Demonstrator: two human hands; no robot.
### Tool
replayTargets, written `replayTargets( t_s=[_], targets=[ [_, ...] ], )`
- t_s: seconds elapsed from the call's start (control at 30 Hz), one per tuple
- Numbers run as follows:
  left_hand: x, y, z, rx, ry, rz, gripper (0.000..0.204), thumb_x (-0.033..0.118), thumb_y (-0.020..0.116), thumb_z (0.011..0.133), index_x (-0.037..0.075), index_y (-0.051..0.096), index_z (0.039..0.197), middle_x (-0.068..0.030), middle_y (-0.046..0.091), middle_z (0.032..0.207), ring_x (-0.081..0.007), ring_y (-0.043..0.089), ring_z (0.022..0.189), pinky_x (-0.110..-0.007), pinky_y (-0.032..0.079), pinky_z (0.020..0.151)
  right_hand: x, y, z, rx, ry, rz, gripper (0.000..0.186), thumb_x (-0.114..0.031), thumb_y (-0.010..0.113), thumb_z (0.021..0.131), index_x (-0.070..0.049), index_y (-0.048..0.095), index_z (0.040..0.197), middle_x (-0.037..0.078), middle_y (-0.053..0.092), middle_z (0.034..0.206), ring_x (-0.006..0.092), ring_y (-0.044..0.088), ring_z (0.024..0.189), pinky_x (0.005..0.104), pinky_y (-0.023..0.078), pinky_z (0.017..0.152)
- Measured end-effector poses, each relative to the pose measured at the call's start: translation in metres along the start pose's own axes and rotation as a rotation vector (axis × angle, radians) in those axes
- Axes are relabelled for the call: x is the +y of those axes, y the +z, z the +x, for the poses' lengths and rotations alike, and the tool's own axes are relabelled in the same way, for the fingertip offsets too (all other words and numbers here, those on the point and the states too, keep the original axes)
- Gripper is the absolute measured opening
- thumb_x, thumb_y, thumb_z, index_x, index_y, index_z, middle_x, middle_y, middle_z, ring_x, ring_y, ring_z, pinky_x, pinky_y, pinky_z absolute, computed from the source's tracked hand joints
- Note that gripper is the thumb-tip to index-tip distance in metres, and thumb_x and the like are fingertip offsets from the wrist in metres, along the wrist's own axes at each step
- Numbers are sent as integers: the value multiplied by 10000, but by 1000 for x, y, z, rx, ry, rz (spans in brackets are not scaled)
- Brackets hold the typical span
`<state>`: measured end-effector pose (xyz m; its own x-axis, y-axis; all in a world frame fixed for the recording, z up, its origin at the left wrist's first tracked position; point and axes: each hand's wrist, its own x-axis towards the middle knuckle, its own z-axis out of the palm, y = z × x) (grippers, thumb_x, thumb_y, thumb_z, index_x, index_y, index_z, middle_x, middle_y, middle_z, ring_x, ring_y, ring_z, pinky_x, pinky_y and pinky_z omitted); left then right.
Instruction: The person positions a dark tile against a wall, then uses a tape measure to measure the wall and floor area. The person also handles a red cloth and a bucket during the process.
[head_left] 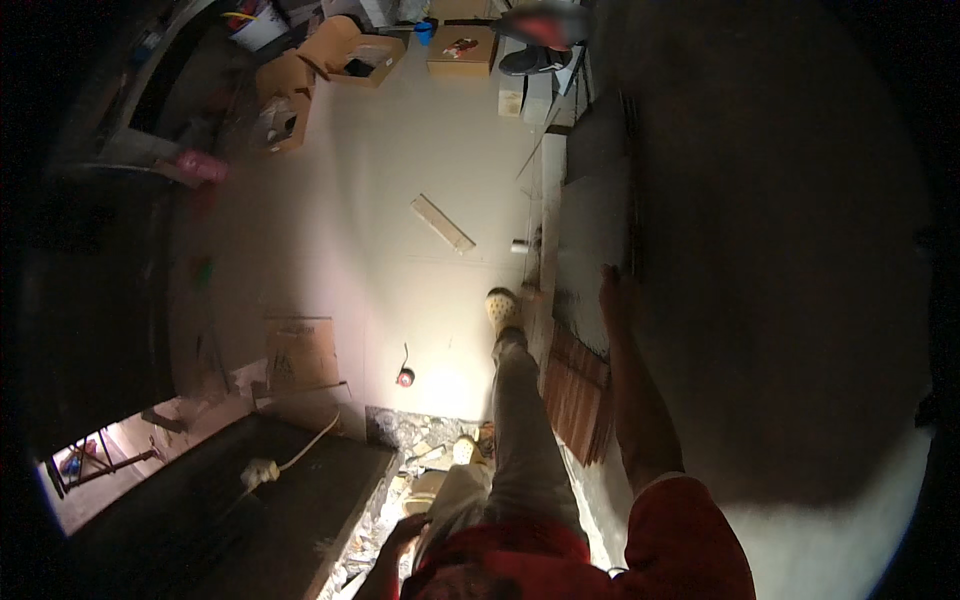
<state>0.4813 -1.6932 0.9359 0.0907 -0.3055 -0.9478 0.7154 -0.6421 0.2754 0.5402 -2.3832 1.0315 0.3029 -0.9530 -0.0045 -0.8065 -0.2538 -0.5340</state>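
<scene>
My right hand (616, 285) reaches forward to a grey panel-like surface (590, 225) at the right, apparently touching it; its fingers are too dim to make out. Just below it lies a stack of reddish-brown slats or sheets (575, 390). My left hand (405, 530) is low by my left thigh, mostly in shadow. One foot in a pale clog (502, 310) is on the pale floor (380, 250), the other (467, 450) over a strip of rubble (410, 430).
Cardboard boxes (460, 55) and a dark shoe (530, 63) are at the back. A loose plank (442, 222), a small red-and-black object (405, 377) and cardboard (300, 355) lie on the floor. A dark slab (200, 520) with a pale cord (310, 445) is at lower left.
</scene>
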Motion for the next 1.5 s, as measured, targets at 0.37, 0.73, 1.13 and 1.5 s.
replayTargets(
  t_s=[0.37,0.73,1.13,1.5],
  targets=[
    [249,33,19,53,-373,-85,686,567,665,876,156,540,1411,-83,553,1376,-282,458,1299,-562,373,1044,-75,203,361,121,-78,-318,539,-519,496,967,-42,744,1002,229,718,923,428,683,855,517,519,772],
    [291,52,61,53,-254,-170,633,366,667,924,-7,501,1407,-114,628,1295,-220,559,1201,-353,406,1054,-71,270,474,63,4,-274,571,-525,554,937,14,738,986,255,704,1011,434,679,935,520,516,847],
    [296,72,61,116,-168,-329,592,233,651,965,0,418,1457,-145,601,1320,-216,571,1194,-341,437,1028,-111,228,437,271,-352,-666,541,-248,654,905,3,514,1363,295,562,1274,440,554,1190,468,452,1017],
    [165,19,43,186,-37,-431,621,231,692,937,61,395,1456,-131,618,1250,-195,633,1052,-314,538,840,-53,244,301,66,-761,-629,667,-304,603,934,27,386,1470,276,457,1443,443,455,1307,498,337,1126]
  ],
)
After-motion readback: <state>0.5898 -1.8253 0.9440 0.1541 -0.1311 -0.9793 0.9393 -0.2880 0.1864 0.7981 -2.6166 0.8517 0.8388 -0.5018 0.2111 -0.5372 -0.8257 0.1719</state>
